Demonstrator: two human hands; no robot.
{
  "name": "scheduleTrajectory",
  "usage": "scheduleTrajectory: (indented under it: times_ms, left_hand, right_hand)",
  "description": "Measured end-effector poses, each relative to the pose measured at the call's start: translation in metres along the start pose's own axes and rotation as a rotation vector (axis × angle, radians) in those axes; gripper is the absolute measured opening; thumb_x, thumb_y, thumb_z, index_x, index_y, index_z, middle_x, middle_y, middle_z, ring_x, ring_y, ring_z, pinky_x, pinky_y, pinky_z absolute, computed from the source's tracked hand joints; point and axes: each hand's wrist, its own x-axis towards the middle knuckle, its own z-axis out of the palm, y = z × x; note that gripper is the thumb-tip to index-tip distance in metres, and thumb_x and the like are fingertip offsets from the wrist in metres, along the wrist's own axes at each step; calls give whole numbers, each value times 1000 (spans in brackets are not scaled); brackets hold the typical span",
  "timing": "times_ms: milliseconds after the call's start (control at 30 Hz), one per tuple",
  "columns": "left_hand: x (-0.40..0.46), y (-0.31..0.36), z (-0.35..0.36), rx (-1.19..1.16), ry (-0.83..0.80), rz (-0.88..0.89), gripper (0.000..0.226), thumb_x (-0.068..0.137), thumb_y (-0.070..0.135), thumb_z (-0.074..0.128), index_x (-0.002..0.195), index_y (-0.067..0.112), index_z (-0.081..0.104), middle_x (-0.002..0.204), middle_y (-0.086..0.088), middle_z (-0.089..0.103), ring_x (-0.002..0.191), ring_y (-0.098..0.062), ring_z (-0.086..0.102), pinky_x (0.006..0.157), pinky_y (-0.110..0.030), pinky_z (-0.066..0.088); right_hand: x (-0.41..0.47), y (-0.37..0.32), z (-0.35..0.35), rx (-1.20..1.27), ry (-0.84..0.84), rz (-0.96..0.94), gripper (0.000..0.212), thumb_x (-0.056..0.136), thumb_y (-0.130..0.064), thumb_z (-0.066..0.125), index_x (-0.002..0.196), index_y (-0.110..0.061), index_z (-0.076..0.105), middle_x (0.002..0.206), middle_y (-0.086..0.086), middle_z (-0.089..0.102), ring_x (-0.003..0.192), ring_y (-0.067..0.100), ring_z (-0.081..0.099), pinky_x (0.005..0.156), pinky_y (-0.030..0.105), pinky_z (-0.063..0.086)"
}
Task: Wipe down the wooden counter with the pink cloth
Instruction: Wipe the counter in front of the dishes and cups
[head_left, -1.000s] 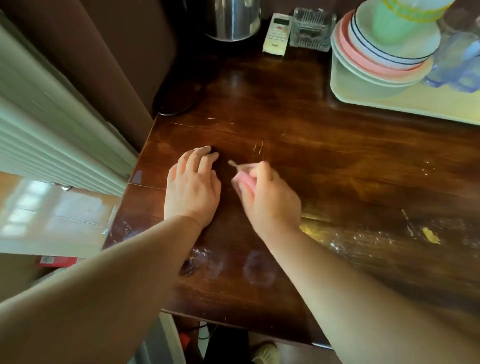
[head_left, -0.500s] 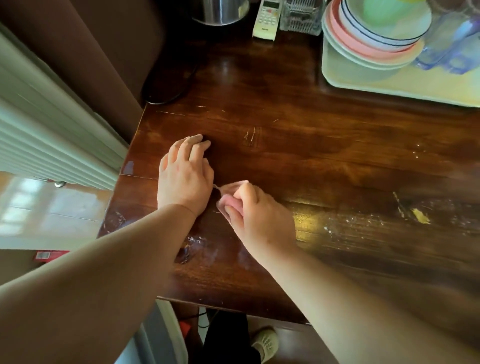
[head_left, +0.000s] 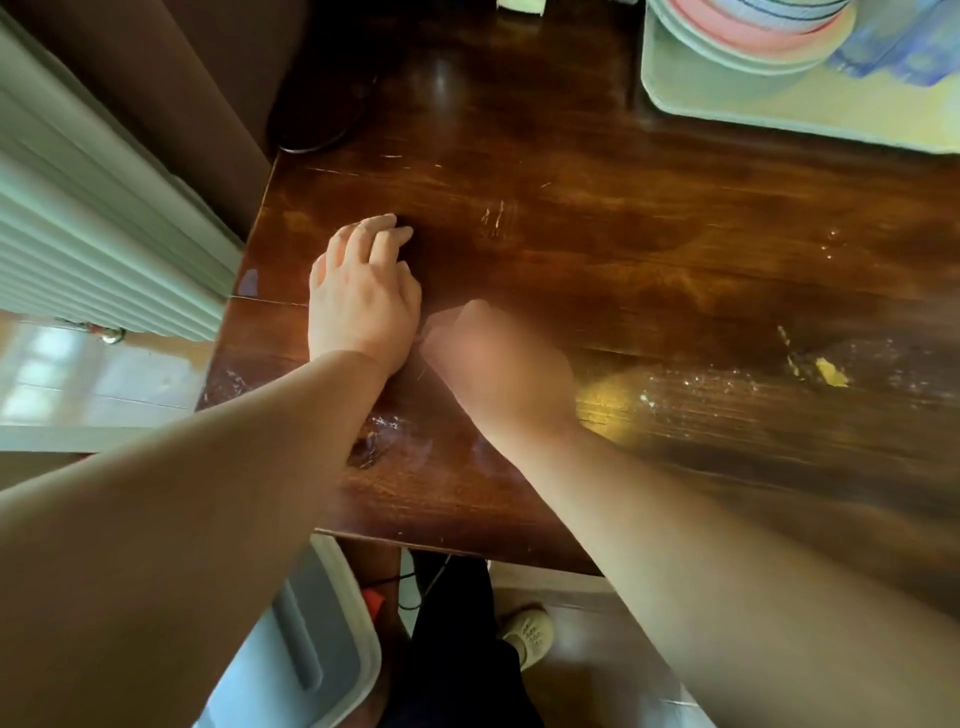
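Observation:
The dark wooden counter (head_left: 649, 249) fills the middle of the head view. My left hand (head_left: 363, 296) rests on it near the left edge, fingers straight and pointing away from me. Just to its right, my right hand (head_left: 493, 364) is a motion-blurred fist pressed to the wood. The pink cloth is bunched inside that fist and almost wholly hidden by it and by the blur. White smears (head_left: 727, 384) and a yellow scrap (head_left: 831, 371) lie on the counter to the right of my right hand.
A pale green tray (head_left: 779, 109) with stacked plates (head_left: 753, 36) sits at the back right. A black round object (head_left: 322, 104) stands at the back left corner. A white slatted panel (head_left: 104, 234) runs along the left. A grey lidded bin (head_left: 311, 649) sits below the front edge.
My right hand has rubbed back toward me and then slightly away, beside my left hand, which has stayed planted. The camera has tilted down, showing more of the floor.

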Motion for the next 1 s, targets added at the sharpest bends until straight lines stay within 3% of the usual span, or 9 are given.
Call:
scheduleTrajectory:
  times_ms: [133, 300, 400, 467, 533, 700, 833, 900, 1000]
  left_hand:
    - [0, -1, -1, 0, 3, 0, 39, 100, 23, 40, 137, 19, 54, 145, 0, 48, 138, -21, 36, 115, -40, 29]
    - [3, -3, -12, -191, -100, -37, 42, 100, 23, 48, 143, 20, 49, 149, 1, 45, 142, -18, 33, 119, -35, 24]
    - [-6, -1, -30, -369, -161, -143, 45, 102, 20, 50, 146, 25, 43, 151, 2, 42, 142, -15, 33, 114, -26, 25]
    - [-35, 2, -37, -345, -97, -169, 41, 102, 14, 48, 142, 22, 48, 147, 2, 47, 139, -14, 37, 114, -26, 26]
    - [-77, 3, -37, -286, -56, -192, 38, 101, 13, 46, 138, 21, 52, 145, 1, 50, 139, -14, 38, 119, -32, 29]
    - [-109, 2, -22, -155, -97, -65, 39, 104, 24, 36, 139, 19, 53, 149, 2, 48, 143, -17, 34, 118, -44, 31]
    - [-109, 1, -20, -185, -59, -50, 50, 99, 33, 25, 133, 17, 59, 145, 1, 51, 141, -17, 37, 116, -45, 35]
    - [-111, -1, -20, -207, -23, -36, 46, 100, 29, 29, 129, 16, 62, 141, 1, 55, 139, -17, 42, 114, -44, 37]
    - [-108, -1, -18, -176, 10, -25, 33, 102, 18, 41, 124, 15, 65, 138, 1, 58, 135, -17, 45, 112, -42, 39]
  right_hand:
    - [-7, -12, 3, 7, -15, 138, 35, 97, -45, 58, 106, -11, 61, 87, 1, 66, 68, 20, 64, 50, 28, 38]
    - [-52, -14, -8, 24, -47, -5, 32, 94, -44, 57, 91, -12, 60, 78, 0, 66, 60, 19, 65, 45, 26, 43]
    - [-31, -12, -10, -2, -98, -5, 33, 97, -45, 59, 102, -12, 58, 87, 1, 67, 68, 20, 66, 50, 27, 41]
    - [-29, -15, -10, 21, -129, 52, 36, 101, -47, 50, 112, -13, 55, 98, 1, 67, 78, 19, 67, 56, 28, 47]
    - [-50, -19, -14, 55, -127, 94, 36, 100, -47, 53, 110, -13, 57, 96, 1, 68, 76, 19, 67, 56, 31, 53]
    - [-74, -21, -22, 69, -74, -74, 28, 96, -39, 62, 97, -11, 61, 81, 2, 69, 63, 20, 67, 47, 31, 50]
    - [-50, -28, -17, 38, -129, 22, 35, 101, -46, 50, 111, -13, 55, 98, 4, 68, 79, 23, 67, 59, 34, 49]
    - [-70, -32, -19, 47, -123, 31, 37, 100, -46, 53, 111, -12, 57, 93, 2, 68, 74, 20, 67, 56, 32, 51]
    - [-103, -26, -26, 28, -52, -118, 36, 88, -43, 70, 100, -9, 67, 76, 1, 66, 57, 18, 63, 44, 28, 46]
